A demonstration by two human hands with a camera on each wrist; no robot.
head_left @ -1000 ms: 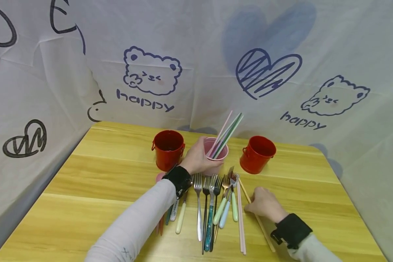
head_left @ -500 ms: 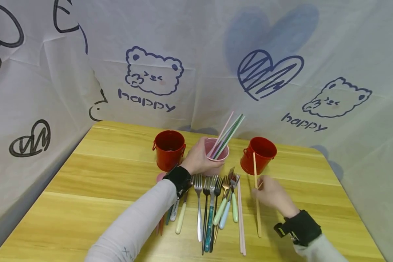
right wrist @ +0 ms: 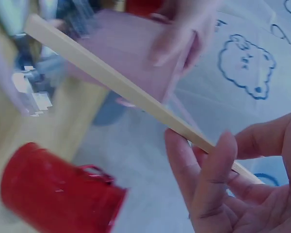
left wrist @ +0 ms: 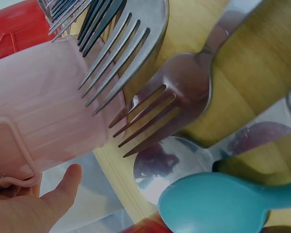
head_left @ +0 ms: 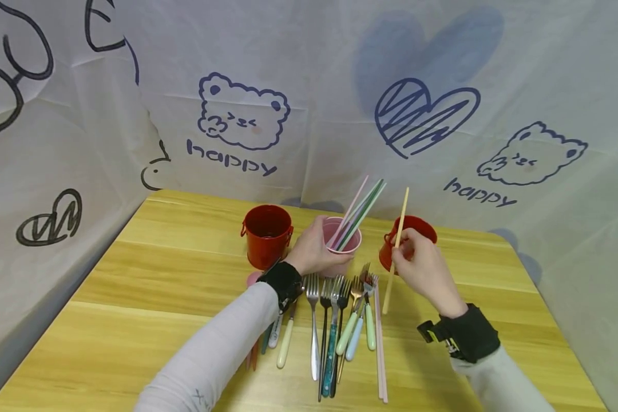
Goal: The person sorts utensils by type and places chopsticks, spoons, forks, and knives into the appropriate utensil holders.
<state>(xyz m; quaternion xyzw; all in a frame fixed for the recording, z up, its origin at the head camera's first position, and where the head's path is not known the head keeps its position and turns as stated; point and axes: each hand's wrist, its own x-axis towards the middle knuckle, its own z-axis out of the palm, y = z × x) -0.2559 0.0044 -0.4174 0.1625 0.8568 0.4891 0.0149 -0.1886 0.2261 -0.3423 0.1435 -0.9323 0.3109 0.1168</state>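
Observation:
My left hand [head_left: 313, 250] grips a pink bucket [left wrist: 53, 107] at its left side, thumb along the front. Several thin pink, white and green sticks [head_left: 357, 214] lean out of it to the right. Between thumb and fingers my right hand [head_left: 423, 263] pinches a wooden chopstick [right wrist: 111, 80], raised at a slant in front of the right red bucket [head_left: 414, 226]. In the right wrist view the chopstick's blunt end crosses the pink bucket. Several forks [head_left: 313, 297] lie in a row below the buckets, beside a pair of pink chopsticks [head_left: 380, 349].
Another red bucket [head_left: 268, 237] stands left of the pink one. Partly under my left forearm lie a yellow-handled utensil [head_left: 285, 343] and other cutlery; the left wrist view shows a teal spoon [left wrist: 213, 201] there. A printed white cloth [head_left: 329, 114] hangs behind the wooden table [head_left: 149, 274].
My right hand has picked the wooden chopstick up from the table and carried it up and away from me to the right red bucket. The left hand has stayed on the pink bucket.

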